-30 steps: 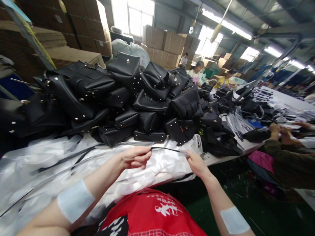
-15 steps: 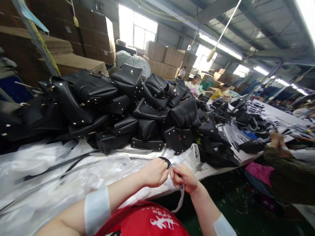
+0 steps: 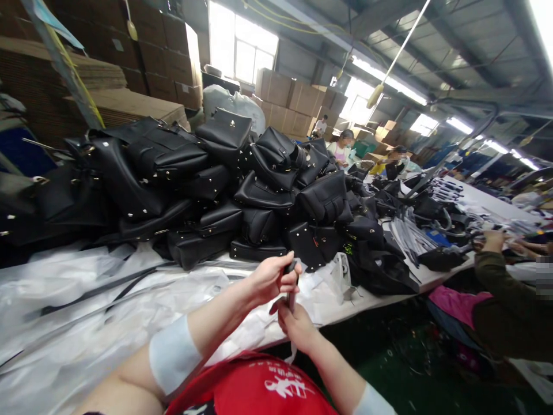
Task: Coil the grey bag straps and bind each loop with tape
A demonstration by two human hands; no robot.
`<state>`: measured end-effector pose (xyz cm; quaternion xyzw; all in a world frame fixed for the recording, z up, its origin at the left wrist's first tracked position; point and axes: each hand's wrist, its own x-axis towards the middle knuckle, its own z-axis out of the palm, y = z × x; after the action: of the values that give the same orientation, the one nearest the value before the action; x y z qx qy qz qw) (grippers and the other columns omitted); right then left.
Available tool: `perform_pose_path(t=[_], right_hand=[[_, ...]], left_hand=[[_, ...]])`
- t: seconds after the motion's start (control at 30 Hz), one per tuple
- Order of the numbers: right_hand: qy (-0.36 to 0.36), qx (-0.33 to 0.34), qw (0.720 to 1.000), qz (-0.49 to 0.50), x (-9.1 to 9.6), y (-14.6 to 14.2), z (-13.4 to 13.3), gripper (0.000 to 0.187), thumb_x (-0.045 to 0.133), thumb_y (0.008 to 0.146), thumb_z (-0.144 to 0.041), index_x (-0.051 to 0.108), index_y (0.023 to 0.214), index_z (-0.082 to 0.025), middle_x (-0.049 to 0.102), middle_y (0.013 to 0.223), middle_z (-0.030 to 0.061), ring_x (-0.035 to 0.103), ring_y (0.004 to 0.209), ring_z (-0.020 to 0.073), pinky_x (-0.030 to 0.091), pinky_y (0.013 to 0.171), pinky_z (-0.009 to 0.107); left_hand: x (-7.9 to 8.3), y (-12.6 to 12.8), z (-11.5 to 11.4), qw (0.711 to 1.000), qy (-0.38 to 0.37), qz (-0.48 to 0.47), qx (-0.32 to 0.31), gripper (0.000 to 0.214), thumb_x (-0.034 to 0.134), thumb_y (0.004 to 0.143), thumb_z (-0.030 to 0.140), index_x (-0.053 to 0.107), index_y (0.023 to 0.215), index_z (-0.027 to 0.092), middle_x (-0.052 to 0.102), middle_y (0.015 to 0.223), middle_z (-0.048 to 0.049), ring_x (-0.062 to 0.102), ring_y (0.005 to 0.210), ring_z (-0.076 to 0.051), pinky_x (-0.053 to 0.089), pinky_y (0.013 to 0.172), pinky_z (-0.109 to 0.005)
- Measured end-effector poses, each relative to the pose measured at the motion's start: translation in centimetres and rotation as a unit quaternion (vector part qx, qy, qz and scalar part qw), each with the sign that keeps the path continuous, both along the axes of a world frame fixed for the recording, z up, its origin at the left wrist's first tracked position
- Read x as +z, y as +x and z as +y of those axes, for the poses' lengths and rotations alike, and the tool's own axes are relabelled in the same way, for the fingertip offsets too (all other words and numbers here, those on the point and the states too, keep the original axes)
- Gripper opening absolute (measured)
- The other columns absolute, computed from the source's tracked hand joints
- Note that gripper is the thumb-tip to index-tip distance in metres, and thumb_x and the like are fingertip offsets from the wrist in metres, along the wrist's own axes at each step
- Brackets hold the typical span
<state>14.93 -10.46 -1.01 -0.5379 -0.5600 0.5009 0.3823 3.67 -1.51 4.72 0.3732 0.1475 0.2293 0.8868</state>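
My left hand [image 3: 274, 278] is closed round the upper part of a dark strap [image 3: 292, 267], with its black end showing between thumb and fingers. Just below, my right hand [image 3: 300, 327] pinches the lower part, where the strap looks greyish, as if covered in film. A pale strip [image 3: 292, 353] hangs under the right hand in front of my red apron [image 3: 259, 383]. Both hands are close together above the front edge of the table. Behind them rises a large heap of black handbags [image 3: 263, 190].
Clear plastic bags or film [image 3: 129, 311] and dark straps lie on the white table at left. A white dispenser-like object [image 3: 343, 276] stands right of my hands. A co-worker's arm [image 3: 492, 259] is at right. Stacked cartons [image 3: 276, 95] stand behind.
My left hand has turned upward and risen slightly. My right hand has moved left and down, beneath it. The strap now stands roughly upright between them; earlier it formed a loop at the left hand.
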Motion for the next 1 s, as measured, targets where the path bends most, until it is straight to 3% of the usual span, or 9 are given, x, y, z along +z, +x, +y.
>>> perform_pose_path(t=[0.1, 0.2, 0.4, 0.5, 0.63, 0.77, 0.83, 0.9, 1.0], right_hand=[[-0.024, 0.036, 0.995, 0.089, 0.3, -0.9, -0.5, 0.049, 0.038, 0.092, -0.057, 0.058, 0.079, -0.014, 0.032, 0.044, -0.0086, 0.025, 0.04, 0.0058, 0.021, 0.042, 0.02], [-0.01, 0.064, 0.993, 0.101, 2.3, 0.9, -1.0, 0.045, 0.048, 0.089, -0.055, 0.061, 0.079, -0.013, 0.041, 0.046, -0.0059, 0.034, 0.042, 0.0063, 0.026, 0.045, 0.021], [-0.006, -0.067, 0.996, 0.06, 3.9, 7.4, 0.7, 0.04, 0.05, 0.086, -0.052, 0.055, 0.068, -0.017, 0.041, 0.041, -0.0062, 0.04, 0.039, 0.0094, 0.035, 0.045, 0.024], [0.084, -0.11, 0.984, -0.108, 3.6, 8.9, 1.6, 0.029, 0.06, 0.081, -0.044, 0.061, 0.09, -0.016, 0.063, 0.077, 0.004, 0.059, 0.073, 0.017, 0.048, 0.071, 0.031], [0.163, -0.031, 0.98, -0.112, 2.0, 6.9, 1.0, 0.042, 0.059, 0.081, -0.034, 0.053, 0.12, -0.02, 0.058, 0.116, 0.0086, 0.053, 0.111, 0.0228, 0.04, 0.099, 0.04], [0.036, -0.03, 0.996, -0.077, -0.7, 2.7, -0.4, 0.031, 0.051, 0.087, -0.04, 0.063, 0.102, -0.015, 0.059, 0.078, 0.0026, 0.056, 0.072, 0.0151, 0.047, 0.071, 0.029], [-0.051, 0.025, 0.997, -0.062, -1.3, 1.5, -1.0, 0.036, 0.047, 0.089, -0.044, 0.067, 0.09, -0.014, 0.051, 0.059, -0.0019, 0.047, 0.055, 0.0101, 0.042, 0.057, 0.023], [-0.066, 0.082, 0.994, -0.019, -0.8, 1.8, -1.3, 0.038, 0.049, 0.088, -0.045, 0.069, 0.087, -0.013, 0.049, 0.055, -0.0029, 0.044, 0.049, 0.0075, 0.037, 0.051, 0.02], [-0.041, 0.046, 0.998, 0.029, 1.1, 4.4, -1.2, 0.04, 0.052, 0.083, -0.048, 0.068, 0.079, -0.011, 0.049, 0.05, -0.0027, 0.04, 0.041, 0.006, 0.031, 0.042, 0.018]], left_hand=[[-0.6, 1.0, 0.3, 0.985, 0.078, 0.008, 0.155, 0.046, 0.042, 0.091, 0.053, 0.061, 0.08, 0.013, 0.053, 0.048, 0.0019, 0.051, 0.043, -0.013, 0.046, 0.065, -0.029], [-1.7, 1.1, -0.2, 0.937, 0.261, 0.05, 0.229, 0.035, 0.049, 0.09, 0.047, 0.063, 0.084, 0.016, 0.062, 0.061, -0.0035, 0.058, 0.061, -0.017, 0.041, 0.067, -0.027], [-2.5, 0.1, -1.4, 0.846, 0.478, 0.178, 0.158, 0.026, 0.066, 0.08, 0.034, 0.063, 0.059, 0.019, 0.05, 0.054, 0.0, 0.044, 0.053, -0.014, 0.031, 0.062, -0.025], [-2.5, 0.2, -1.7, 0.887, 0.392, 0.238, 0.043, 0.04, 0.053, 0.086, 0.046, 0.064, 0.062, 0.017, 0.046, 0.046, 0.0014, 0.04, 0.045, -0.013, 0.03, 0.057, -0.026], [-1.5, 0.6, -1.4, 0.981, 0.1, 0.113, -0.124, 0.046, 0.041, 0.09, 0.052, 0.062, 0.073, 0.014, 0.029, 0.039, 0.0097, 0.025, 0.035, -0.008, 0.04, 0.06, -0.029], [0.0, 0.8, 0.1, 0.996, 0.088, 0.003, 0.019, 0.041, 0.045, 0.089, 0.049, 0.063, 0.091, 0.012, 0.034, 0.054, 0.0073, 0.038, 0.046, -0.009, 0.044, 0.075, -0.032], [-0.5, 0.6, 1.0, 0.948, 0.248, 0.064, 0.187, 0.045, 0.042, 0.089, 0.053, 0.063, 0.094, 0.014, 0.042, 0.06, 0.0027, 0.046, 0.057, -0.013, 0.044, 0.073, -0.032], [-2.1, 0.3, 1.8, 0.829, 0.439, 0.169, 0.302, 0.049, 0.039, 0.089, 0.057, 0.065, 0.089, 0.015, 0.052, 0.066, -0.0035, 0.051, 0.065, -0.019, 0.043, 0.071, -0.034], [-5.4, 0.1, 1.6, 0.679, 0.621, 0.244, 0.307, 0.057, 0.033, 0.086, 0.063, 0.066, 0.078, 0.016, 0.062, 0.072, -0.0122, 0.056, 0.069, -0.025, 0.043, 0.069, -0.038]])
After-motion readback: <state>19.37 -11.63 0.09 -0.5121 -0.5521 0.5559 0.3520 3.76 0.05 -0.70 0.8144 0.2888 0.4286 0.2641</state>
